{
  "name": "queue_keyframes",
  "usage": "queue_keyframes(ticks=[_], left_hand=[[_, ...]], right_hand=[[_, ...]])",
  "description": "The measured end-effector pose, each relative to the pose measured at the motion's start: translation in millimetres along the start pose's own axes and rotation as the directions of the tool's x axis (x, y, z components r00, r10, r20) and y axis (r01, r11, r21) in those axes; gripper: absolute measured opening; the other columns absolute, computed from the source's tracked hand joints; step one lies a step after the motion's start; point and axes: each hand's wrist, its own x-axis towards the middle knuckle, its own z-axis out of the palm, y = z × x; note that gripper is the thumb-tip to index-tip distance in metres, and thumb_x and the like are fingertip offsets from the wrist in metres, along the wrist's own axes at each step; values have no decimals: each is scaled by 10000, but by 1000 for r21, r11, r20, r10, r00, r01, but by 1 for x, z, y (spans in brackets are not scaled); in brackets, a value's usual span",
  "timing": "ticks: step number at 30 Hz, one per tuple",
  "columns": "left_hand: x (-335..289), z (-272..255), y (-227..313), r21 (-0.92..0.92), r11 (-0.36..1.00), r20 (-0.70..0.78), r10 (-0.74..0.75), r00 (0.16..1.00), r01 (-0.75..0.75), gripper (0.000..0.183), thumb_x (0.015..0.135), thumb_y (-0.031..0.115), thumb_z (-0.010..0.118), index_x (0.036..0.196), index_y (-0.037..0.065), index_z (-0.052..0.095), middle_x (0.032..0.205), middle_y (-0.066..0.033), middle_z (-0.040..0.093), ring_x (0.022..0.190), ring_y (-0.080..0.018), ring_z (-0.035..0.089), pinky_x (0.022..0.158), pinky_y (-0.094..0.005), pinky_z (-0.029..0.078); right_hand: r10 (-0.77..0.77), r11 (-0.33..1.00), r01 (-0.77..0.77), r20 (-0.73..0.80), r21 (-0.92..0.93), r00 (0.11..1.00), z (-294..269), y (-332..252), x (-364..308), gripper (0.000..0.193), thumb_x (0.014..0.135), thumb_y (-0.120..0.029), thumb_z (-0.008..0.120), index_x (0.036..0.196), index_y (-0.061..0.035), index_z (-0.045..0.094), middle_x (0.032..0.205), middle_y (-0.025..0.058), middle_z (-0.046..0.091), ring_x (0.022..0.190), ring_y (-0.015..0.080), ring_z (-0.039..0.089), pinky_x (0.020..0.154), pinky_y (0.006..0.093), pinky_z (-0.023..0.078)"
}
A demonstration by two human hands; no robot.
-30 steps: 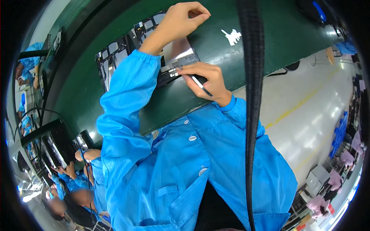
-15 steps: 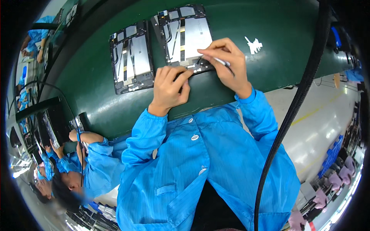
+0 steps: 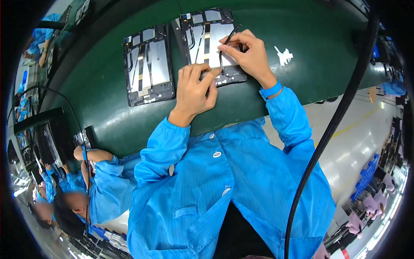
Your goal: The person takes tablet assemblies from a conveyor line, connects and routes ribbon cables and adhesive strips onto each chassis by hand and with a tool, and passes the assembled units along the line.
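An opened tablet [image 3: 221, 36] lies in front of me, its silver battery plates and black cables bare. My left hand [image 3: 195, 90] rests on its lower left corner with curled fingers, the index fingertip pressing near the low end of a black ribbon cable [image 3: 221, 57]. That cable stands raised off the tablet, its upper end held between the thumb and fingers of my right hand [image 3: 252, 54]. Whether the right hand also holds a tool is hidden. To the left lies a second opened tablet [image 3: 158, 60] of the same kind, which neither hand touches.
White scraps [image 3: 284, 56] lie on the green table [image 3: 319, 56] right of the tablets. A thick black braided cable [image 3: 330, 125] hangs down on my right. At left, a co-worker in a blue smock [image 3: 110, 179] sits by the same table, near a dark device [image 3: 88, 136].
My right hand has moved up slightly and now lifts the black ribbon cable; the slim light tool it held before no longer shows. My left index finger has reached further onto the tablet.
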Motion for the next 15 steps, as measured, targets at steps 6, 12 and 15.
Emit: queue_keyframes(ticks=[6,12,15], left_hand=[[4,0,1,8,998,83,-57,995,57,463,885,106,735,1344,114,793,1414,-179,642,1359,-399,569,1150,-536,453],[3,1,0,7,996,110,-85,990,84,477,907,129,727,1380,123,781,1497,-202,601,1439,-426,521,1220,-575,414],[3,1,1,3,997,104,-82,991,82,462,909,128,725,1366,134,792,1492,-196,609,1440,-424,524,1221,-575,414]], right_hand=[[-70,996,68,-39,-56,997,5,15,4,188,892,-165,942,1024,-44,883,1036,40,853,1038,182,658,894,337,564],[-68,997,66,-54,-36,996,8,12,1,199,893,-171,941,1047,-54,894,1029,60,839,1059,196,684,917,353,584],[-70,997,69,-64,-31,995,9,12,0,209,894,-182,942,1052,-55,895,1028,70,833,1049,197,687,914,353,584]])
